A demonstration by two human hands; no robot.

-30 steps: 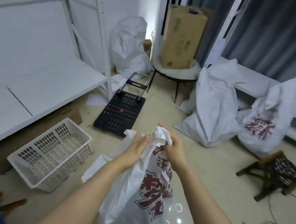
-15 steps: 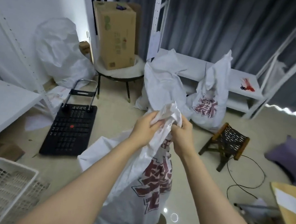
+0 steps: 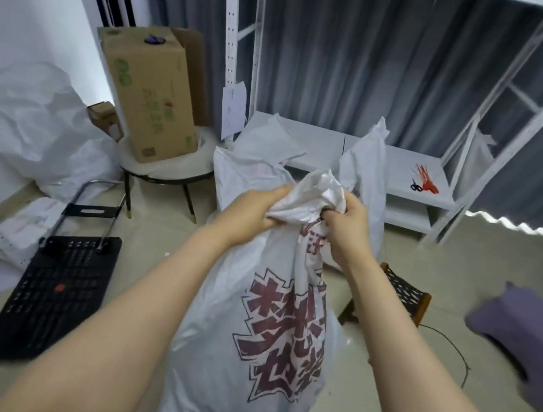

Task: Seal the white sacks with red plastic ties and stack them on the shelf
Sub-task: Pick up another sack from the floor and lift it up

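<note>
A white sack (image 3: 258, 325) with dark red printed characters stands upright in front of me. My left hand (image 3: 249, 209) and my right hand (image 3: 347, 221) both grip its bunched neck, one on each side. Two more white sacks (image 3: 251, 168) (image 3: 369, 156) lean against the low white shelf (image 3: 403, 188) behind it. A bundle of red plastic ties (image 3: 426, 178) lies on that shelf beside black scissors (image 3: 416, 186). No tie is in either hand.
A black folding trolley (image 3: 55, 291) lies on the floor at left. A cardboard box (image 3: 150, 93) sits on a round stool (image 3: 167, 171). A small wooden stool (image 3: 403, 292) and a cable (image 3: 451, 350) are at right, with a purple cushion (image 3: 529, 336) beyond.
My view has swung right, from the left shelf and basket toward the low shelf with the red ties. Both hands have kept hold of the sack's neck and lifted it slightly.
</note>
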